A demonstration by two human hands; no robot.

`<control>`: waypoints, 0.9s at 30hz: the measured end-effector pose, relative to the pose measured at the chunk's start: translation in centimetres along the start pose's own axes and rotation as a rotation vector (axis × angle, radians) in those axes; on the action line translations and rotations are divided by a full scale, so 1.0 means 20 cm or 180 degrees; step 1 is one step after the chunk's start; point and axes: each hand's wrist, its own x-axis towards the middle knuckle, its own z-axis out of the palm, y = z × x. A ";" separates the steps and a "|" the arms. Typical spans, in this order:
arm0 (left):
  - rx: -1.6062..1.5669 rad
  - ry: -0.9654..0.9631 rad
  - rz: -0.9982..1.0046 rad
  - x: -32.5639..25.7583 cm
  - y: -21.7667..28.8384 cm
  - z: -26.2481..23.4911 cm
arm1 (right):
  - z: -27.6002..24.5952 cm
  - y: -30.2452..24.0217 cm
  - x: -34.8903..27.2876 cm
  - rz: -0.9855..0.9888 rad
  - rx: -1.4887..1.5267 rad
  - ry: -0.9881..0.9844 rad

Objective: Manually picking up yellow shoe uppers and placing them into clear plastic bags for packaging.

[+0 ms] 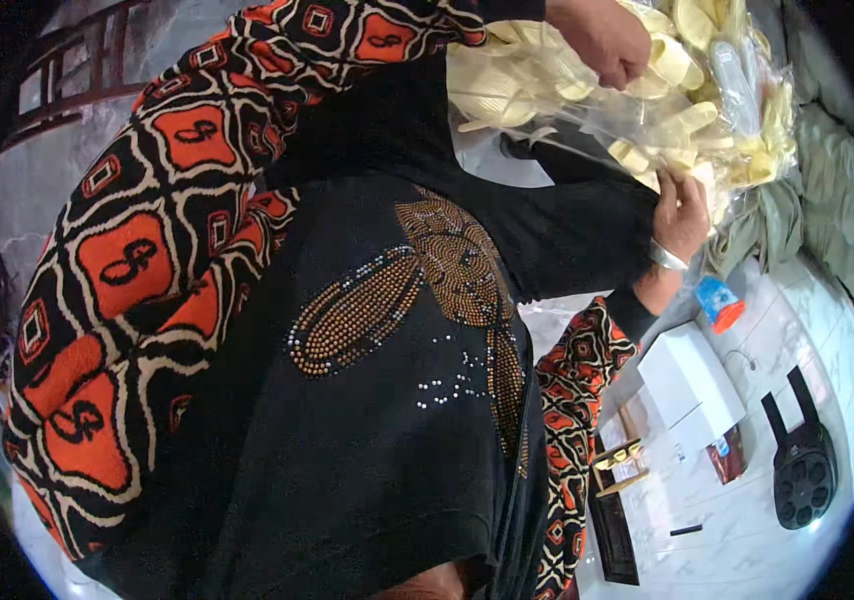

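A clear plastic bag (587,112) spreads across the upper right, full of pale yellow slippers (674,62). Over its near part, my left hand (602,40) is closed with the fingers curled down; what they hold, if anything, is hidden. My right hand (682,212), with a silver bangle (667,257) at the wrist, pinches the plastic at the bag's lower edge, close to several slippers. A grey slipper-shaped piece (735,85) lies among the yellow ones. Patterned orange and black sleeves cover both my arms.
Grey-green cloth (837,190) is heaped at the far right. On the pale marbled floor are a blue and orange cup (720,303), a white box (692,370) and a black object with round hollows (805,480). A dark wooden frame (72,70) stands at upper left.
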 end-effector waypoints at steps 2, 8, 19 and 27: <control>0.0704 -0.0291 -0.0272 -0.01 -0.02 -0.01 | 0.01 -0.02 0.01 0.0018 0.0034 0.0003; 0.0885 -0.0132 -0.0329 -0.05 0.00 0.10 | -0.01 -0.11 0.08 -0.1293 -0.0623 0.0220; 0.1045 -0.0007 -0.0667 -0.14 0.05 0.00 | 0.02 0.06 0.05 -0.0511 0.0004 -0.0090; 0.1275 0.1641 -0.0739 -0.10 -0.02 -0.24 | 0.03 -0.02 -0.05 -0.0032 0.0402 0.0198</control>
